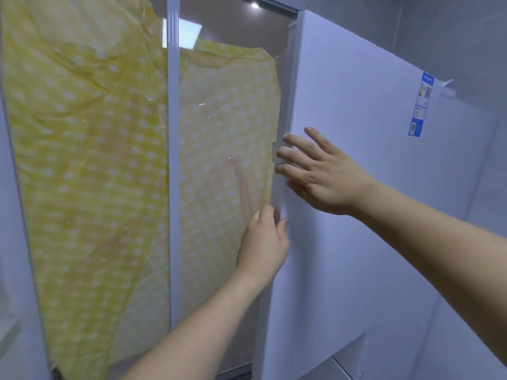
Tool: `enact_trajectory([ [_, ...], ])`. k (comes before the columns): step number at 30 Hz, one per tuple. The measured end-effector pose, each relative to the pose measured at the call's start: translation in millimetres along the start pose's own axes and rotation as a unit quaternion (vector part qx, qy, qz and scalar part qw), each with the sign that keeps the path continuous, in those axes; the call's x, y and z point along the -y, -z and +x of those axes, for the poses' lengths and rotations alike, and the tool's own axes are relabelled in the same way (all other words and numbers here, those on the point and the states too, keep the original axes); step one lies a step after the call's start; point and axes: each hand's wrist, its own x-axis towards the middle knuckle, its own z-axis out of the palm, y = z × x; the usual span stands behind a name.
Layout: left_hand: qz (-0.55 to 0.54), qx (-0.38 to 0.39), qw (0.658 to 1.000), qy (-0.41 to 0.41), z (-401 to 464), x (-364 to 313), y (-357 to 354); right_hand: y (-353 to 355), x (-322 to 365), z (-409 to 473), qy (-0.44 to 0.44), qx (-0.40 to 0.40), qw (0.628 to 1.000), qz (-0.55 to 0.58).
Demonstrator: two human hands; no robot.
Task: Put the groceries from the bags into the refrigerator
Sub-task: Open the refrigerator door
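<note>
The stiff, heavy fridge door [356, 160] is pinched at its left edge by the left hand [263, 242] and pressed by the flat, spread-fingered right hand [323, 171].

The scene is evenly and softly lit in a cool, bluish cast. Ceiling lights are mirrored in the glass panel [230, 45] near its top edge as a bright spot and a pale rectangle. Straight lines are bowed toward the frame's edges; detail is slightly soft throughout.

The glass window [227, 127] with cloth [82, 160] behind it lies left of the refrigerator [356, 187]; a label [422, 105] sits far right on its side.
</note>
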Motion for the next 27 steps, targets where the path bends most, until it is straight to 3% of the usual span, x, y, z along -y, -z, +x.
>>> enact_trajectory([
  [6,0.004,-0.036,0.999,0.007,-51,-50,-17,49,-6,-36,-0.003,-0.032,0.999,-0.012],
  [16,-0.033,-0.020,0.999,0.021,-106,-111,-41,109,-26,-118,-0.038,-0.012,0.998,-0.049],
  [27,-0.017,0.012,0.999,0.035,-130,-155,-57,146,-33,-162,-0.070,0.057,0.994,-0.059],
])
